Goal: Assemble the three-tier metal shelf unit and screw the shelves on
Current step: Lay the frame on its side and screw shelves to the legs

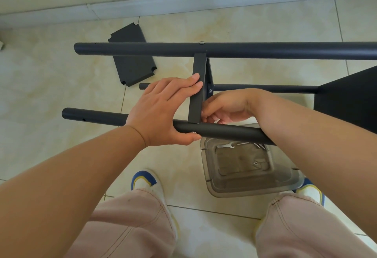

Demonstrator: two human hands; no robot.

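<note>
- The frame lies on its side over the tiled floor, and the middle shelf [197, 90] stands on edge between the far pole [224, 50] and the near pole [224, 133]. Looks like this is the step where that shelf gets screwed to the near pole.
- Left hand [161, 113]: straight fingers pressed flat on the shelf's edge, thumb hooked under the near pole by a screw head [193, 133]. Good brace, I'd keep pushing so the holes stay lined up.
- Right hand [226, 107]: fingers curled in at the joint, maybe on a nut, but I can't tell what they pinch.
- Start the thread by finger first; the wrench [225, 145] sits in the clear tub [253, 191] below.
- The last shelf [130, 57] lies flat on the floor beyond.
</note>
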